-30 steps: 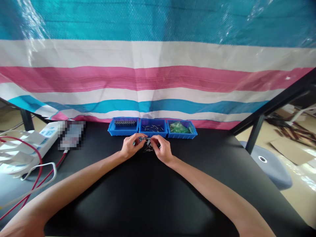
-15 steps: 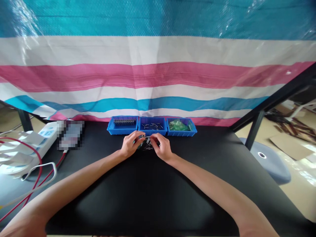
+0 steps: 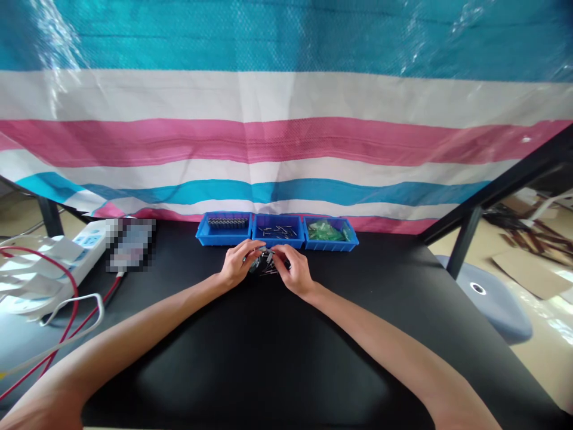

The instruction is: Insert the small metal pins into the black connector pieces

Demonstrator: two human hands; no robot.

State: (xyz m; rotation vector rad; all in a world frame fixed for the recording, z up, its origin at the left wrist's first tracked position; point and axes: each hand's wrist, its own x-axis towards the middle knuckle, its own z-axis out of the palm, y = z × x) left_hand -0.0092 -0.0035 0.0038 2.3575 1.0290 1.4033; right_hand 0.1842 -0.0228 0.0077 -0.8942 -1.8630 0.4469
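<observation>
My left hand (image 3: 239,263) is closed, thumb and fingers pinching a small metal part that they mostly hide. Close on its right, my right hand (image 3: 294,269) is also closed, its fingertips at a small silvery piece (image 3: 270,257) between the hands. A little pile of thin metal pins or screws (image 3: 268,270) lies on the black table just under the fingertips. The exact kind of these parts is too small to tell. Right behind my hands stands a blue bin (image 3: 278,243) with several thin metal pins or screws in it.
A left blue bin (image 3: 224,240) holds a row of metal cylinders; a right one (image 3: 331,245) holds green plastic pieces. A striped sheet (image 3: 286,140) hangs behind. At left lie a power strip (image 3: 92,239), a blurred-out device (image 3: 131,245) and cables. A grey stool (image 3: 496,304) stands at right.
Both hands stay in nearly the same place, with slight finger movement around the small parts. The silvery piece between them shows a little more. The view has shifted slightly.
</observation>
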